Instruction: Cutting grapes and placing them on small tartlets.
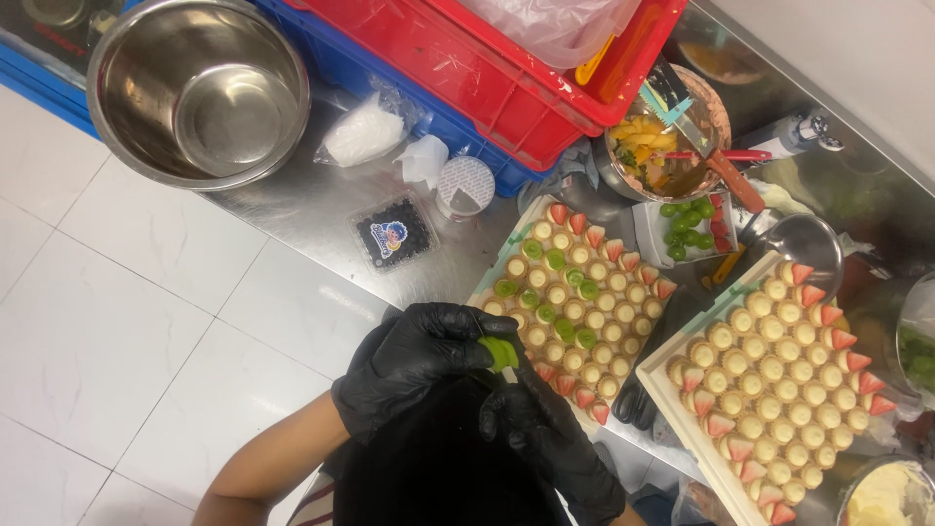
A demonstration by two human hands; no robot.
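Observation:
My left hand (414, 362), in a black glove, pinches a green kiwi piece (501, 352) just in front of a white tray (490, 283). The tray holds several small cream tarts, some topped with kiwi slices, with strawberry pieces along its edges. My right hand (547, 435), also in a black glove, is curled right below the kiwi piece, fingertips against it. Whether it grips anything is hidden. A second white tray (670, 401) of tarts with strawberry pieces lies to the right.
On the steel counter stand a large steel bowl (200, 88), a red crate (506, 68) on a blue crate (390, 83), a blueberry box (392, 234), a tub of green grapes (686, 230), a bowl of cut fruit (654, 146) and a cream bowl (881, 492). White floor tiles lie left.

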